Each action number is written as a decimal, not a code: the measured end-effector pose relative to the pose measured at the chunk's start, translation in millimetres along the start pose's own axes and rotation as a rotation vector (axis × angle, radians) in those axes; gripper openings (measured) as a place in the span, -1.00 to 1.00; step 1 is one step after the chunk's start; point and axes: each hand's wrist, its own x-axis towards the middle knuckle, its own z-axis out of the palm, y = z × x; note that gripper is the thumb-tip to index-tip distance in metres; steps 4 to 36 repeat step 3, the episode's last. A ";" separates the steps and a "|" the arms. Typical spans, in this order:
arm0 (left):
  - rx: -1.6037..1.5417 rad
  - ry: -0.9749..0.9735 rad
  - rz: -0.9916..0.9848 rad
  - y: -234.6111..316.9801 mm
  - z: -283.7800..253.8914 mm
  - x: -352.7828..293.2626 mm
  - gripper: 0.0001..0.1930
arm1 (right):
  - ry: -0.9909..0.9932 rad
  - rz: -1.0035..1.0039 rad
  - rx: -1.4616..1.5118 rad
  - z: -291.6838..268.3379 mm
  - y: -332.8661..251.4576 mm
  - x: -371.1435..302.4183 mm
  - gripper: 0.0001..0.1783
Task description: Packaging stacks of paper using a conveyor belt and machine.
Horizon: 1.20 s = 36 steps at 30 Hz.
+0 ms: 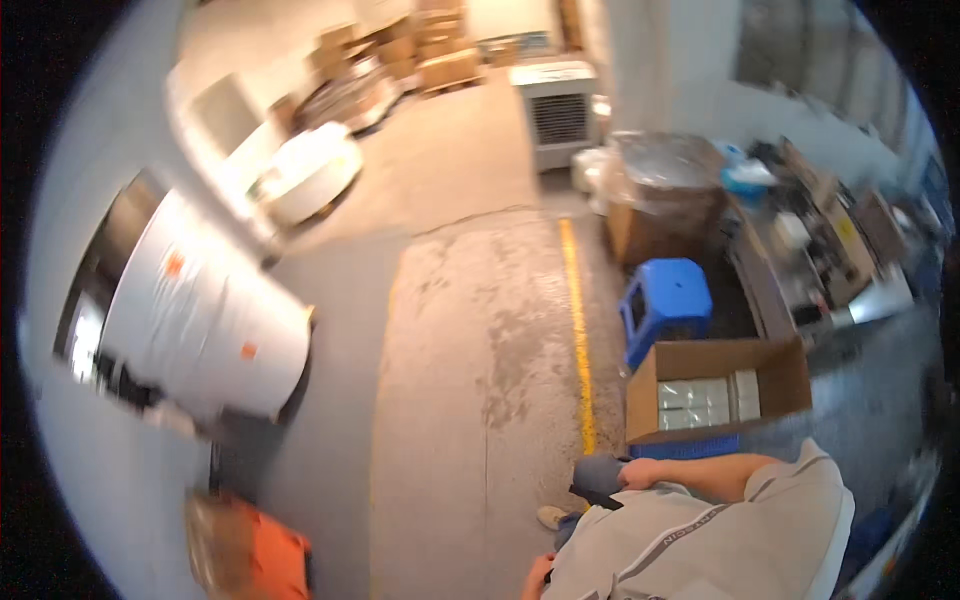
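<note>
My right hand (642,473) lies against my grey trouser leg (600,470), below the open cardboard box. Its outline is rounded and blurred, and its fingers do not show clearly. At the lower edge my left hand (538,575) shows only in part, beside my pale shirt (690,550); its fingers are hidden. No object can be made out in either hand. The open cardboard box (720,428) holds several pale small packs (695,403) in rows, and a blue plastic crate (685,447) shows beneath it.
A blue stool (678,290) stands behind the box, near a large plastic-covered carton (665,215). A cluttered bench (800,260) lines the right. Yellow lines (575,330) mark the floor. Left are a big white wrapped roll (205,310) and an orange object (275,555); an air cooler (555,115) stands farther back.
</note>
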 end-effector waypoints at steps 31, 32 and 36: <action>-0.108 -0.061 -0.036 55.3 -69.2 21.2 -0.58 | 0.041 0.011 0.171 -29.3 -11.3 20.7 -0.57; -0.108 -0.061 -0.036 55.3 -69.2 21.2 -0.58 | 0.041 0.011 0.171 -29.3 -11.3 20.7 -0.57; -0.108 -0.061 -0.036 55.3 -69.2 21.2 -0.58 | 0.041 0.011 0.171 -29.3 -11.3 20.7 -0.57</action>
